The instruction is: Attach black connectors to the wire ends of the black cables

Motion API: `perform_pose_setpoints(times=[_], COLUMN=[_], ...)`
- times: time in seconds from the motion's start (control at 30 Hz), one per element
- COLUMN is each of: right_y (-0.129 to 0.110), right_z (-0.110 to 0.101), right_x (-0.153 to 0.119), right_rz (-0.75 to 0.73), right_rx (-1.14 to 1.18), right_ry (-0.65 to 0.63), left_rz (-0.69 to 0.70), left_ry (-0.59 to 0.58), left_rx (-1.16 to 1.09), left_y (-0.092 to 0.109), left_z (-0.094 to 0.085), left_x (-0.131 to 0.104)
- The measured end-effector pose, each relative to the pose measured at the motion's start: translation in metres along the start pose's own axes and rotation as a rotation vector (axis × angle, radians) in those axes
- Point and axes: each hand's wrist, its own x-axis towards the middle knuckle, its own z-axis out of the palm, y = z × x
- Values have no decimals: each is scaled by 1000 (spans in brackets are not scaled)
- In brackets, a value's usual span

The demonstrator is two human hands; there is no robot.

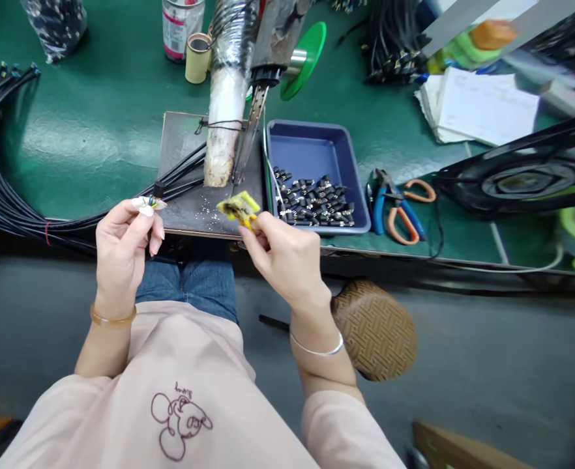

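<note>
My left hand [124,241] pinches the end of a black cable, its small coloured wires [151,201] showing at the white-covered fingertips. My right hand [287,251] grips a yellow sponge [240,206] with a dark scorched patch. Right above the sponge, a soldering iron [251,133] points down from its mount, beside a white fume tube [223,146]. Under them lies a dark board [182,137] scattered with solder specks. A bundle of black cables [4,176] runs in from the left and crosses the board.
A blue tray [311,146] of small black connectors sits right of the board, with pliers [384,202] beyond it. A green-flanged solder spool [307,62], a can [182,29] and a yellow roll [197,60] stand behind. A small fan [527,172] is at right; a stool [378,329] stands below.
</note>
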Motion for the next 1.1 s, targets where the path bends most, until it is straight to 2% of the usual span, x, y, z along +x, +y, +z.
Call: perform_pose_setpoints(times=[0.1,0.2,0.33,0.4,0.47,0.57,0.63,0.83,1.1], right_y=[8,17,20,17,12,5,2,-1,0], right_z=[5,11,11,7,2,1,5,20,25], right_x=[-4,-1,8,7,2,-8,-13,-4,6], right_rz=[18,89,188,210,215,233,213,-87,-80], right_rx=[-62,-79,-14,139,345,525,475,257,224], right_ry=[-63,-37,216,371,470,415,360,373,379], left_rz=[36,15,-135,-153,-163,-173,-164,-121,-80], left_ry=[-38,-145,-338,-354,-335,-330,-346,-377,-280], left_rx=[5,110,190,173,181,222,247,255,293], left_y=[0,-5,-21,-31,-40,-46,-46,-44,-48], left_z=[2,11,27,33,36,39,41,46,50], left_x=[-4,-8,-7,-4,0,3,4,6,9])
